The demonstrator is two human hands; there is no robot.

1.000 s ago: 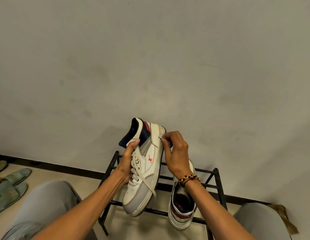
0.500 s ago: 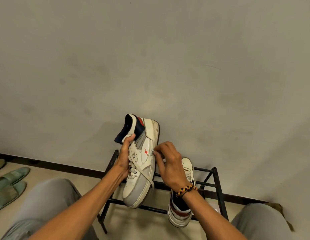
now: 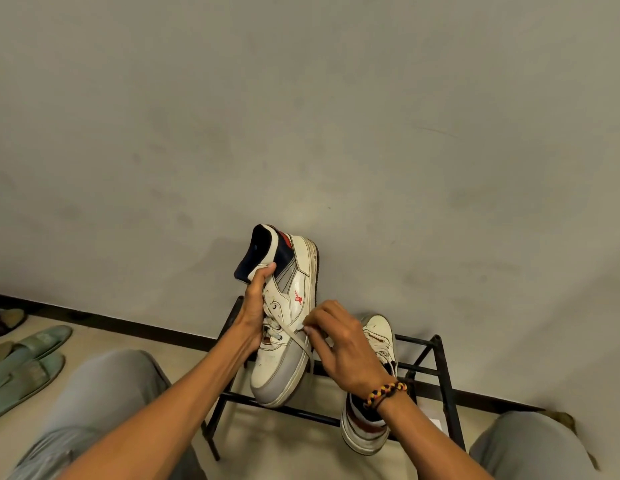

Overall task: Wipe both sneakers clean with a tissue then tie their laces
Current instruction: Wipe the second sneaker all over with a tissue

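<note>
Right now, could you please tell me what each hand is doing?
Left hand: grips the raised sneaker by its tongue side.
Right hand: fingers curled, pinching something small against that sneaker; what it is cannot be told.

Plain grey wall [image 3: 301, 116], scuffed; dark skirting [image 3: 128, 325] (runs full width). Beige floor [image 3: 104, 341]. Black metal rack [image 3: 443, 382]. Green slippers [image 3: 28, 368] left.

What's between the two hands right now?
In the head view, the held sneaker: the left hand grips its tongue side, the right hand pinches at its outer side by the loose lace. Nothing else lies between them.
</note>
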